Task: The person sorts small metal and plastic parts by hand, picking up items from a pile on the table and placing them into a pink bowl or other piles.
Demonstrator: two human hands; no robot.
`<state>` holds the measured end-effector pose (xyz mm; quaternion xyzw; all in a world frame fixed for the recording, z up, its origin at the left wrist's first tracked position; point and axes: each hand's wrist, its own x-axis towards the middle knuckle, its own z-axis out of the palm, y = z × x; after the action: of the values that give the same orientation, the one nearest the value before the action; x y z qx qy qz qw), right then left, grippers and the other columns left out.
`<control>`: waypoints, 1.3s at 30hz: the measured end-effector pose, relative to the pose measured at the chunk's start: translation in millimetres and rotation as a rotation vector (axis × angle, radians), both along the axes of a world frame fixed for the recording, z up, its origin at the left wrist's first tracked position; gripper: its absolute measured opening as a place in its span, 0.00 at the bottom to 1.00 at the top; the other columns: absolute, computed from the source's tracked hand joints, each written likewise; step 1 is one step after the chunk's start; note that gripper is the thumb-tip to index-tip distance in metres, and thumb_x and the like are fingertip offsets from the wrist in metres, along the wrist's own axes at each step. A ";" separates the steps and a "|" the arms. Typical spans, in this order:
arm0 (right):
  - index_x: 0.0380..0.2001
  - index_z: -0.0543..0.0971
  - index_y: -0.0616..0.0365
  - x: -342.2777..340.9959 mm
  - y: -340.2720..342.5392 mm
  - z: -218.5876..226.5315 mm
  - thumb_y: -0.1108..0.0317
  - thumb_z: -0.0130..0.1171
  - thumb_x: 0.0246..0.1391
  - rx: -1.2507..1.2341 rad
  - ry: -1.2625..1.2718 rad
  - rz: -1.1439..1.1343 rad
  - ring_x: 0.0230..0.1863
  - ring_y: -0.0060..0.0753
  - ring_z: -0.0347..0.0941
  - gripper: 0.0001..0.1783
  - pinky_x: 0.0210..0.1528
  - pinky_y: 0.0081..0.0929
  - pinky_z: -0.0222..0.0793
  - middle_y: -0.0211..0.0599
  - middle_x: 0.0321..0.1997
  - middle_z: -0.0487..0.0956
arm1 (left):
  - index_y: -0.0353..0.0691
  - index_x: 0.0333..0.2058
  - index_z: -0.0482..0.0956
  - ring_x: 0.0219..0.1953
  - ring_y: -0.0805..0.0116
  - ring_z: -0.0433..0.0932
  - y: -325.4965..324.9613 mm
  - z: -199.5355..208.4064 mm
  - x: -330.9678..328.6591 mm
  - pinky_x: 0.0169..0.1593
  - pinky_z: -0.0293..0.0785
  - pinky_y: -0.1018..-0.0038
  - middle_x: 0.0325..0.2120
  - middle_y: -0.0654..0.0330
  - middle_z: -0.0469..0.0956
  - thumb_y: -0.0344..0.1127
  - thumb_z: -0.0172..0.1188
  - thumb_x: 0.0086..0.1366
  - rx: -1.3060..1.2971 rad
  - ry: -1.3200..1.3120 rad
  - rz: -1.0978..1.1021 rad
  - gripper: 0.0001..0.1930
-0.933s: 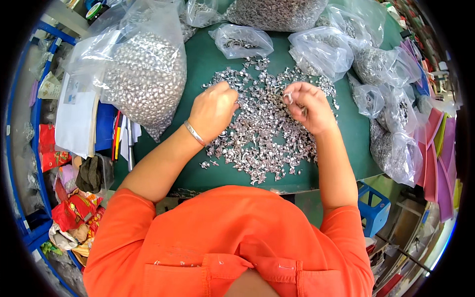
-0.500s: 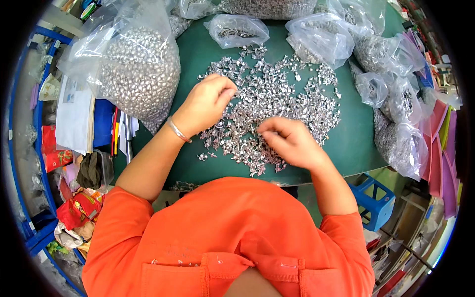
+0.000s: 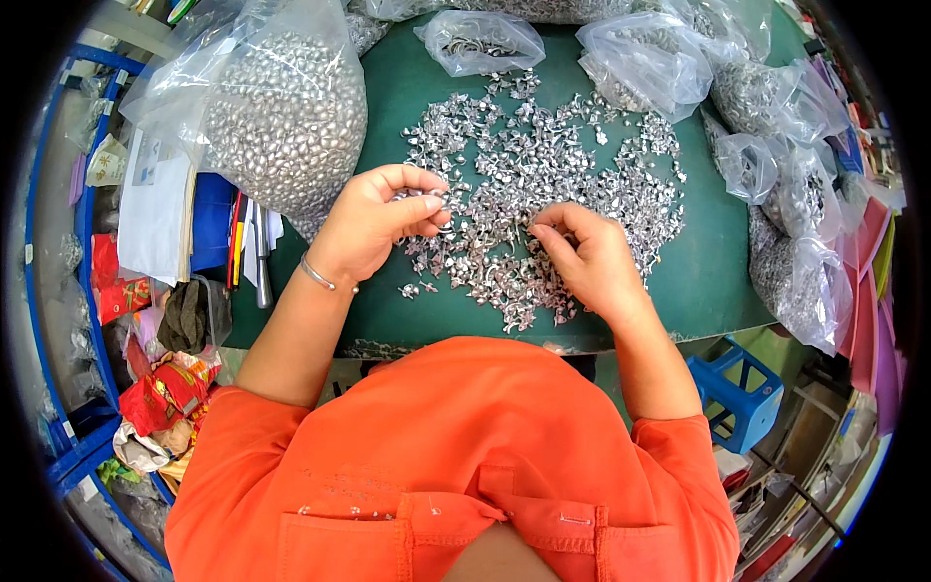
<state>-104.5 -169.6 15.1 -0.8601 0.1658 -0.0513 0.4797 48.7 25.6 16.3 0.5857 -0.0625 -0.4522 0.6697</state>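
Small silvery metal pieces (image 3: 543, 160) lie in a wide, loose pile on the green table (image 3: 713, 281). At the pile's left edge, my left hand (image 3: 373, 221) is curled, palm turned partly toward the right. Small silvery metal pieces show between its thumb and fingers. A thin silver bangle (image 3: 325, 275) circles that wrist. My right hand (image 3: 590, 262) reaches into the pile's lower middle, thumb and forefinger pinched together at the pieces. Whatever is between those fingertips is too small to make out.
A big clear bag of rounded silver beads (image 3: 281, 116) stands at the left, beside papers (image 3: 150, 218) and pens. Smaller clear bags of metal parts (image 3: 480, 44) line the far edge and right side (image 3: 795, 262). A blue stool (image 3: 742, 398) is below right.
My left hand has turned its palm side more into view and lowered slightly, its fingers spreading somewhat around small pieces. My right hand has moved a little up and right over the pile.
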 end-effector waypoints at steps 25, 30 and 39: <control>0.28 0.76 0.61 -41.5 -4.0 -6.5 0.70 0.65 0.48 0.399 -0.071 -0.049 0.22 0.17 0.66 0.09 0.22 0.19 0.63 0.27 0.24 0.76 | 0.32 0.40 0.75 0.31 0.71 0.80 -15.9 -2.4 -15.8 0.32 0.76 0.82 0.30 0.59 0.78 0.26 0.56 0.62 0.000 0.039 -0.154 0.08; 0.37 0.74 0.62 -25.3 -4.6 -2.4 0.72 0.56 0.56 1.290 -0.078 -0.171 0.19 0.14 0.61 0.07 0.17 0.12 0.55 0.35 0.27 0.75 | 0.32 0.40 0.73 0.31 0.71 0.79 -20.7 5.0 -18.3 0.33 0.76 0.80 0.30 0.57 0.78 0.26 0.57 0.61 -0.108 0.200 -0.108 0.08; 0.41 0.78 0.62 -7.6 11.1 2.3 0.69 0.59 0.55 0.695 -0.008 -0.154 0.25 0.12 0.67 0.12 0.27 0.12 0.64 0.26 0.29 0.77 | 0.35 0.40 0.72 0.26 0.74 0.77 -31.1 0.2 -24.6 0.29 0.75 0.81 0.29 0.57 0.78 0.28 0.57 0.62 -0.098 0.231 -0.128 0.08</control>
<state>-112.1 -158.5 17.4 -0.6301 0.2360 -0.0311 0.7391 24.1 -5.5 16.5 0.4912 -0.0442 -0.5547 0.6701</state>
